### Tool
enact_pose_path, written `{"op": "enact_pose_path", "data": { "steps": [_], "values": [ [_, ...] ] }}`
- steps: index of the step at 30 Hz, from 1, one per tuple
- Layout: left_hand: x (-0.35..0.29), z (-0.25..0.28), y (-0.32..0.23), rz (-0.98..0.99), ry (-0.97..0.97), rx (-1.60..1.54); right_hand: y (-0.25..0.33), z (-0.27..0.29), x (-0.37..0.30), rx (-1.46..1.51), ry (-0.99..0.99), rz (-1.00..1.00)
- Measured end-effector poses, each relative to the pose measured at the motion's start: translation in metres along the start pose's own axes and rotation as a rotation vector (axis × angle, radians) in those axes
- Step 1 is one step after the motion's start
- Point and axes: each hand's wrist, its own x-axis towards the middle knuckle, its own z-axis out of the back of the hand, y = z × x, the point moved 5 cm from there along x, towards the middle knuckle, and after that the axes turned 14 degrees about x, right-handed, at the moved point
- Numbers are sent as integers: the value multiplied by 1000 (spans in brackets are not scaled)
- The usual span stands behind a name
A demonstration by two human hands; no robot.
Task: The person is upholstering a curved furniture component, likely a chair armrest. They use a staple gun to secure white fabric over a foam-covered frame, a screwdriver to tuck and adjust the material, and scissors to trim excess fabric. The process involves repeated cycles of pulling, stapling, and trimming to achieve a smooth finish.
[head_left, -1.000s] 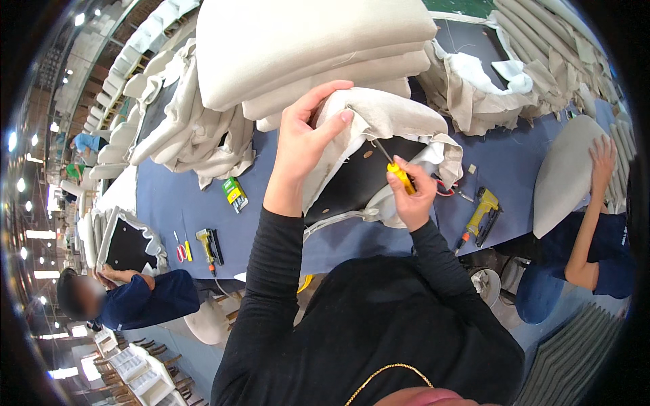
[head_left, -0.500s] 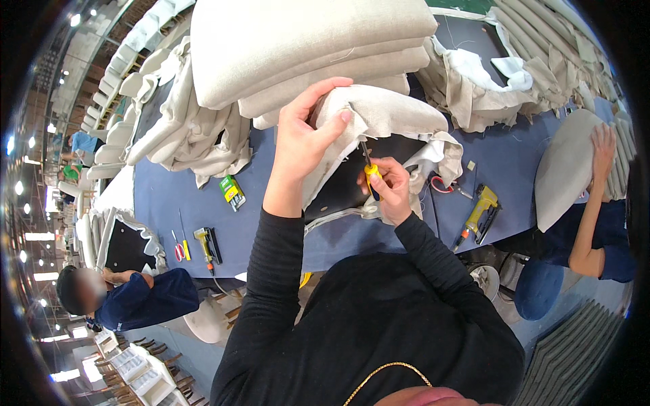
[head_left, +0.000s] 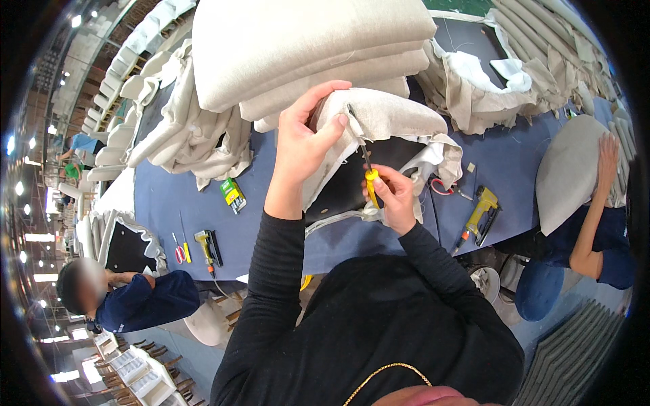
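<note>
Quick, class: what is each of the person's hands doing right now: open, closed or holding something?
Left hand: holding the cushion by its edge.
Right hand: closed around a yellow-handled tool.

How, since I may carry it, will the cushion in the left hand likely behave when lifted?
The cushion probably stays stiff across its panel-like black base. Its loose fabric edge should flop, judging by its crumpled folds.

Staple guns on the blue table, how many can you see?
2. One staple gun lies right of the right hand; the other staple gun lies near the left end of the table. More could be hidden behind the stacked cushions.
</note>
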Motion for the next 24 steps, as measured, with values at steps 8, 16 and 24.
{"op": "enact_pose_path", "data": {
  "steps": [8, 16, 24],
  "values": [
    [-4, 3, 0, 13, -31, 4, 4, -21, 5, 29, -37, -210],
    [-14, -10, -19, 11, 1, -17, -9, -17, -5, 593, 227, -537],
    [-15, -26, -20, -91, 75, -8, 15, -17, -19, 930, 839, -435]
  ]
}}
